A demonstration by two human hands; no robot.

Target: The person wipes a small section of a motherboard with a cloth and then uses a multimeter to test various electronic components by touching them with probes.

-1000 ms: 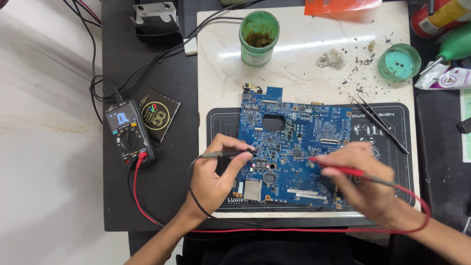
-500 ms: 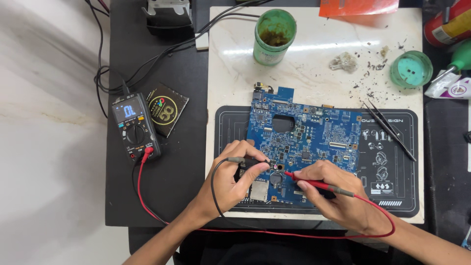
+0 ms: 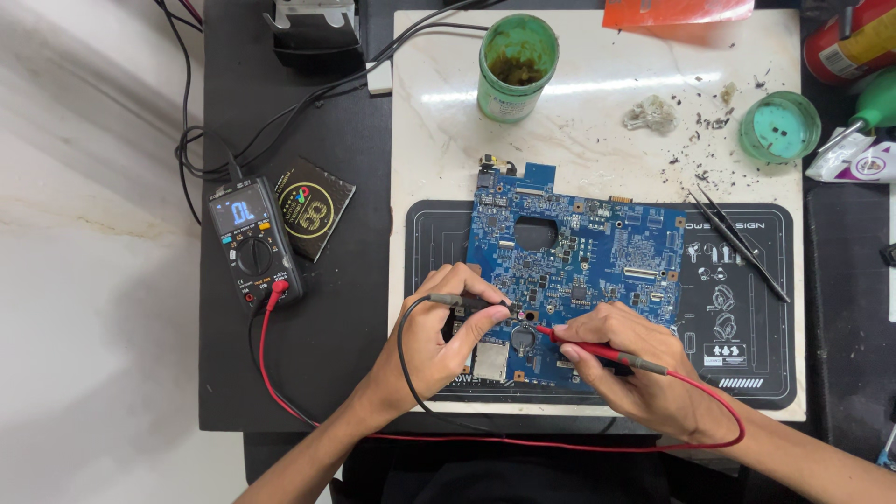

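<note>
Two probes meet near the lower middle of the blue circuit board (image 3: 597,252), which lies on a black work mat (image 3: 747,373) along the near edge of a white marble slab (image 3: 597,121). The left hand (image 3: 443,341) is curled around the black probe (image 3: 471,301), thumb and fingers pinching its shaft, with the tip resting on the board just left of a small round hole. The right hand (image 3: 644,373) grips the red probe (image 3: 597,350) like a pen, its tip touching the board close beside the black one. Red and black leads loop off the near edge of the slab and run back to a multimeter (image 3: 254,245) on the black table (image 3: 327,373) at the left, its screen lit; the reading is too small to make out.

Toward the far edge of the slab stands a green jar (image 3: 516,65), open, holding a brownish, pasty mass that may be flux, though the view is too coarse to be sure. Near the far right corner sits a shallow green lid or dish (image 3: 780,127), its inside smeared with pale residue and not visibly holding anything more. Between these two lie a crumpled greyish wad (image 3: 651,114) and scattered dark crumbs. Black tweezers (image 3: 737,243) rest across the right part of the mat, just beside the board's right edge. A dark square card (image 3: 313,207) with a gold ring lies next to the multimeter.
</note>
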